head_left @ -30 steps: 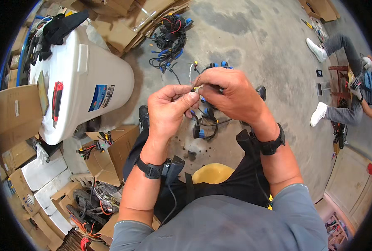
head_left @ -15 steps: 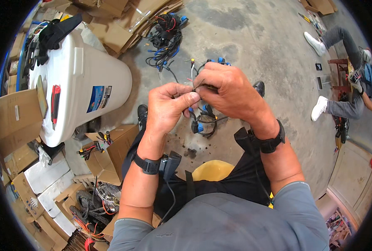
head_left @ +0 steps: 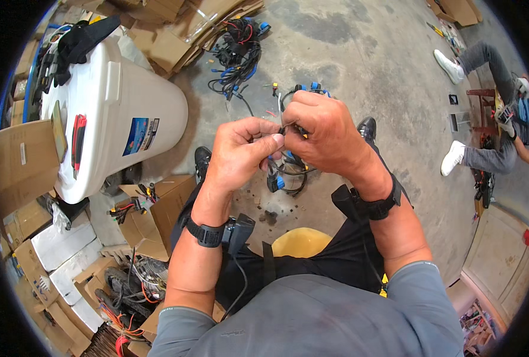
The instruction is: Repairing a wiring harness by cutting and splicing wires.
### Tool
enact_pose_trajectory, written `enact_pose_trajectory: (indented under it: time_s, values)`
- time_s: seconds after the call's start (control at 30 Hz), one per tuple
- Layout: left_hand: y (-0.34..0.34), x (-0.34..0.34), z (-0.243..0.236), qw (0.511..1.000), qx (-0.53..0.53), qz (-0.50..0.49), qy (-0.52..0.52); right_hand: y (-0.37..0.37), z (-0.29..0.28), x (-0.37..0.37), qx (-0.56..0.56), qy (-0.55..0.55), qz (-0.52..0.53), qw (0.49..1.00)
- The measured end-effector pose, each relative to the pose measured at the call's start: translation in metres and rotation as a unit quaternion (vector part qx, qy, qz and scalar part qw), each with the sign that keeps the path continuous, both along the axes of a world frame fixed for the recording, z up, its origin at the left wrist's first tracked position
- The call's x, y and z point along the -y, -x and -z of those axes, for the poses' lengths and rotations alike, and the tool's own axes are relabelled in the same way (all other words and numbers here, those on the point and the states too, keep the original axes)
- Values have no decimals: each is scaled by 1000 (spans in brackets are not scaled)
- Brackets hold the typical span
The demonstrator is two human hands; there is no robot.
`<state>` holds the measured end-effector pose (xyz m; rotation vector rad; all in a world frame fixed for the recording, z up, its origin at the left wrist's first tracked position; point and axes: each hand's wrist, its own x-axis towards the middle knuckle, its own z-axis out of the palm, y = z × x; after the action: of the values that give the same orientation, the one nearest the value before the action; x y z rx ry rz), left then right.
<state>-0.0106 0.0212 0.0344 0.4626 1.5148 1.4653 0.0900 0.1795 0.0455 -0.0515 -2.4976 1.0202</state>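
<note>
Above the floor between my knees, my left hand pinches a thin black cable between thumb and forefinger. My right hand is closed on the same cable, its fingertips almost touching the left ones. My fingers hide most of the gripped stretch. Below the hands hang black cable loops with a blue connector. Just beyond my right hand, more blue connectors lie on the floor, near a small yellow connector and a white wire.
A tangled black cable bundle lies ahead on the concrete. At left stands a large white bin with a red utility knife on it. Cardboard boxes and wires crowd the lower left. Another person's legs show at right.
Both hands stay together on the cable, with a slight shift of the fingers. The hanging blue connector has swung a little to the left.
</note>
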Motion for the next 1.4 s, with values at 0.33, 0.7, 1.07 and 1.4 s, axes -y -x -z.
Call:
enact_pose_trajectory:
  time_s: [0.33, 0.7, 1.07, 1.4]
  values:
    - [-3, -4, -6, 999, -4, -35, -11, 3, -1, -2, -6, -18, 26, 999]
    - [-5, -5, -10, 999, -4, -49, 1, 4, 3, -6, -30, -46, 27, 998]
    - [-1, -3, -6, 998, 28, -52, -10, 5, 5, -9, -32, -62, 39, 997]
    - [11, 3, 7, 986, 109, -84, -95, 4, 9, -9, -22, 87, -7, 996]
